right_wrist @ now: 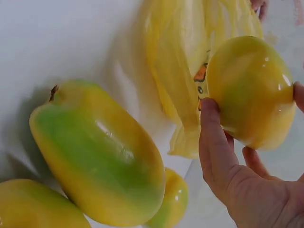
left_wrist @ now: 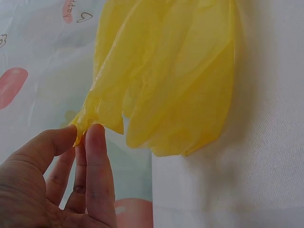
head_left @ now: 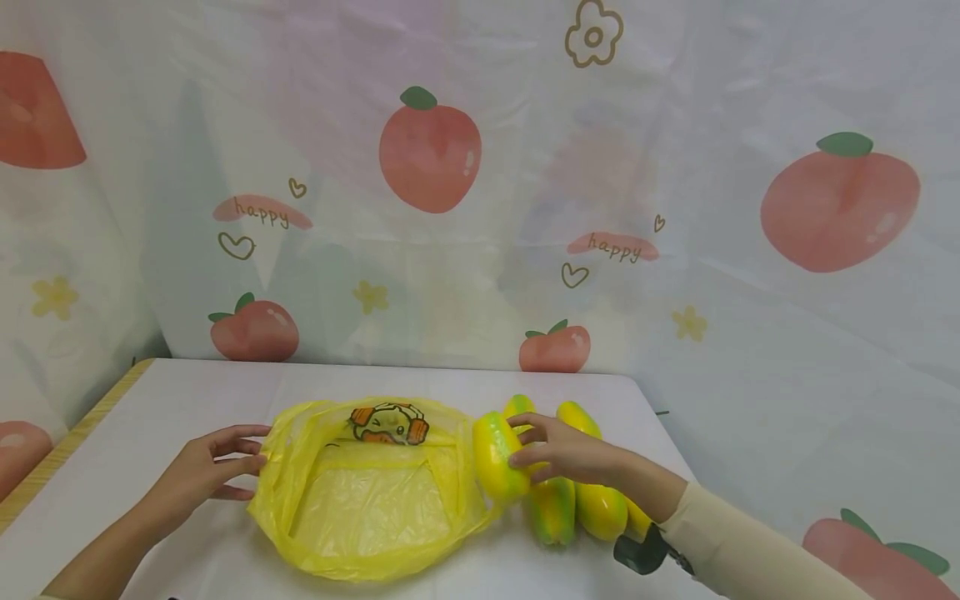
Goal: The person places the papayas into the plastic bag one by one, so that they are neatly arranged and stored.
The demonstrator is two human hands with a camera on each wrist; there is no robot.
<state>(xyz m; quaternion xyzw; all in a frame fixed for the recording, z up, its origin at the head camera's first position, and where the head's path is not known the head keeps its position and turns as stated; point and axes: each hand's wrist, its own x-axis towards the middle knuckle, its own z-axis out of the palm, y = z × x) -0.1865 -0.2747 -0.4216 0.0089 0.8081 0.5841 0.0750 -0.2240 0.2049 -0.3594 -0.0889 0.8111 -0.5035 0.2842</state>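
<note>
In the head view my right hand point(head_left: 555, 450) grips a yellow-green papaya point(head_left: 497, 458) at the right side of a yellow plastic bag point(head_left: 300, 554). The right wrist view shows thumb and fingers around this papaya point(right_wrist: 251, 92), off the table. My left hand point(head_left: 204, 471) is at the bag's left edge. In the left wrist view its thumb and fingertips pinch a corner of the yellow bag point(left_wrist: 166, 85). The bag's mouth gapes toward me, and a cartoon duck print shows on its far side. More papayas point(head_left: 602, 510) lie right of the bag, partly behind my right hand.
A white-covered table point(head_left: 420, 379) carries everything, with a wooden edge point(head_left: 112, 400) bare at the left. Behind it hangs a curtain point(head_left: 480, 275) printed with peaches. A dark band point(head_left: 641, 550) sits by my right sleeve.
</note>
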